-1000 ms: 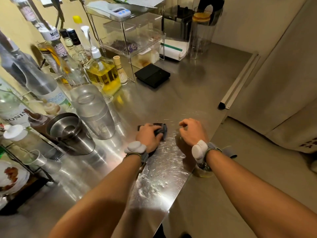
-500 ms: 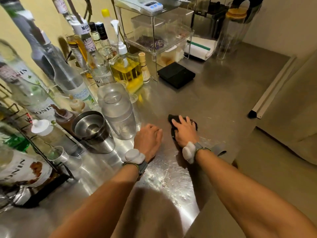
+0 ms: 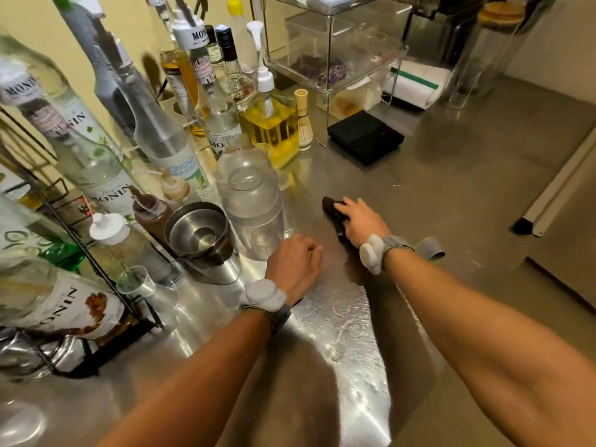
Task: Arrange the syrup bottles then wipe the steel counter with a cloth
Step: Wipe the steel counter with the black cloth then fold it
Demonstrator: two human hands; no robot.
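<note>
My right hand [image 3: 362, 222] presses a dark cloth [image 3: 332, 209] flat on the steel counter [image 3: 458, 188], in the middle of it. My left hand [image 3: 295, 262] rests on the counter as a loose fist just left of the right wrist, holding nothing. Several tall syrup bottles [image 3: 96, 162] stand along the wall on the left, some in a black wire rack [image 3: 106, 279]. A square pump bottle of yellow syrup [image 3: 274, 124] stands behind them.
A clear plastic shaker [image 3: 250, 195] and a steel shaker cup [image 3: 203, 240] stand just left of my left hand. A black square block [image 3: 366, 137] lies further back, before a clear acrylic shelf [image 3: 335, 59]. The counter's edge runs along the right.
The cloth passed from my left hand to my right hand. The right hand then slid it away from me and leftward across the counter. My left hand stayed beside the shakers.
</note>
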